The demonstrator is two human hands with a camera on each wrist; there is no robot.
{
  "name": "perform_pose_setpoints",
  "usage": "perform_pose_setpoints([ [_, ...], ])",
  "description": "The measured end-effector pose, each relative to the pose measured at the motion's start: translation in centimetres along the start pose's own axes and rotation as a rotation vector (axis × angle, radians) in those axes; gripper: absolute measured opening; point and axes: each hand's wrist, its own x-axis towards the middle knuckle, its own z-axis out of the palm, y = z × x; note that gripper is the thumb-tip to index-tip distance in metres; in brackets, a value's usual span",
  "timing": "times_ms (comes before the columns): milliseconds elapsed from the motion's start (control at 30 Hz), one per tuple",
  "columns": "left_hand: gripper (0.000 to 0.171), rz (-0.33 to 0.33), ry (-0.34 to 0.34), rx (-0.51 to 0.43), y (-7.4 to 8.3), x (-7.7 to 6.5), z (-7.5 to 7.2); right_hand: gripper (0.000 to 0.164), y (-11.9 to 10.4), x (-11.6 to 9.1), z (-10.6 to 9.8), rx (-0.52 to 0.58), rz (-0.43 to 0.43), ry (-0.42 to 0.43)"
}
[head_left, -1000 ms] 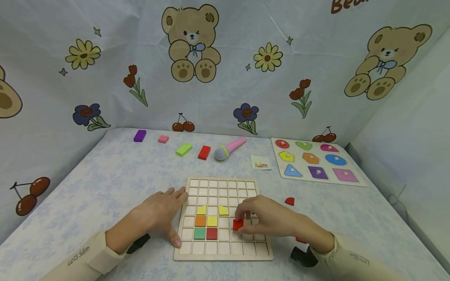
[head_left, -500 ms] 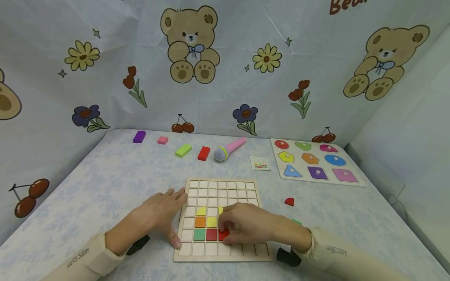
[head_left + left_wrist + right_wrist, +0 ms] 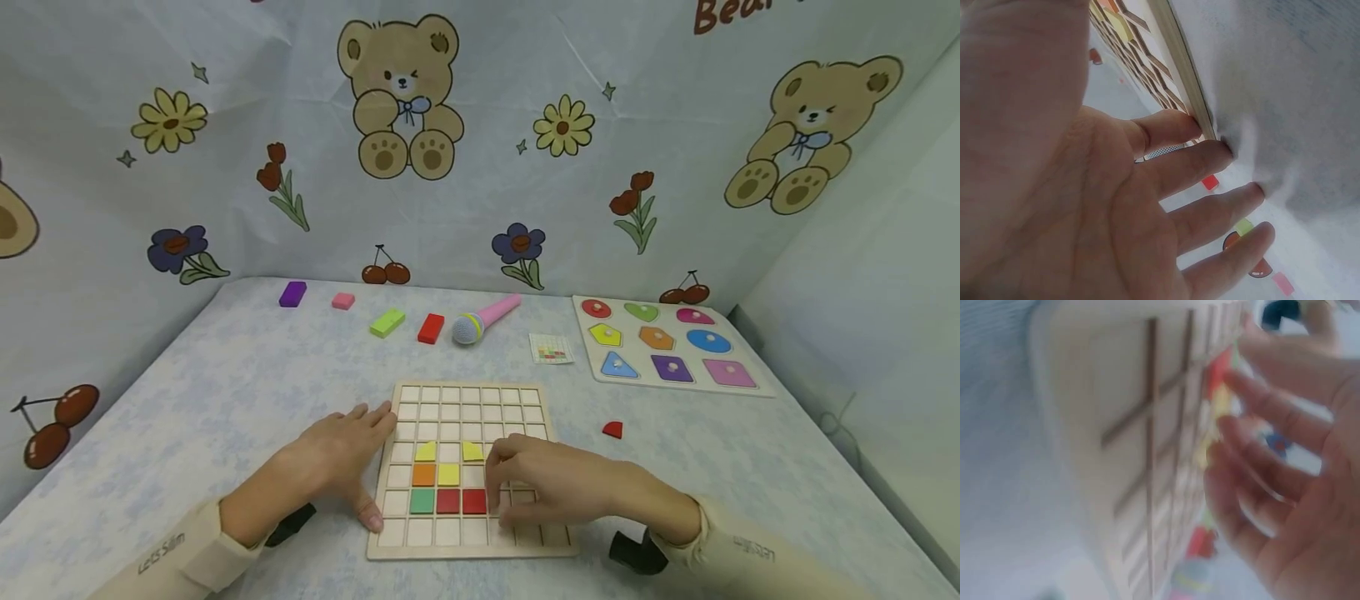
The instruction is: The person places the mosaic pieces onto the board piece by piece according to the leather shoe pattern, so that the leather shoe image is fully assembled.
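A wooden grid board [image 3: 472,553] lies on the table between both hands. In its cells sit a green square [image 3: 422,501], a dark red square [image 3: 447,501], a bright red square [image 3: 474,502], an orange square [image 3: 423,474] and a yellow square [image 3: 448,474]. Two yellow pieces with a cut corner [image 3: 425,452] lie in the row above. My left hand [image 3: 341,454] rests against the board's left edge, fingers extended. Just right of the bright red square hovers my right hand [image 3: 558,483], fingers loosely bent and apart, with nothing seen between them in the right wrist view.
A red quarter-round piece [image 3: 612,429] lies right of the board. Farther back are a puzzle board with knobbed shapes [image 3: 667,346], a small pattern card [image 3: 552,349], a toy microphone [image 3: 486,319] and several blocks, including a red one [image 3: 431,328].
My right hand carried the bright red square left into the cell beside the dark red one, let it go and drew back slightly right. The left hand stayed at the board's edge.
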Motion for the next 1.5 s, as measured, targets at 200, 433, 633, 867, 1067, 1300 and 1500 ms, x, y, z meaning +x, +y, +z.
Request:
perform_pose_setpoints([
  [200, 0.137, 0.008, 0.019, 0.007, 0.0, -0.1, 0.0, 0.005, 1.8, -4.3, -1.8, 0.143, 0.122, 0.025],
  [433, 0.136, 0.010, 0.023, 0.004, 0.0, -0.2, 0.1, 0.014, 5.1, -9.0, -2.0, 0.241, 0.198, 0.072],
  [633, 0.136, 0.007, 0.024, 0.002, 0.0, -0.1, 0.1, 0.023, 8.2, -12.5, -1.6, 0.316, 0.248, 0.079],
  [867, 0.135, 0.008, 0.016, -0.006, 0.0, -0.1, 0.1, 0.033, 11.9, -15.5, -1.2, 0.442, 0.346, 0.043],
  [1067, 0.136, 0.008, 0.013, -0.002, -0.1, -0.1, 0.0, 0.036, 12.7, -15.9, -0.7, 0.499, 0.378, 0.030],
  [1300, 0.136, 0.006, 0.018, 0.006, -0.1, -0.2, -0.1, 0.030, 12.0, -15.2, -0.4, 0.444, 0.370, 0.078],
  [1500, 0.134, 0.021, 0.025, 0.001, 0.0, -0.3, 0.0, 0.024, 11.0, -14.0, -1.3, 0.335, 0.345, 0.096],
])
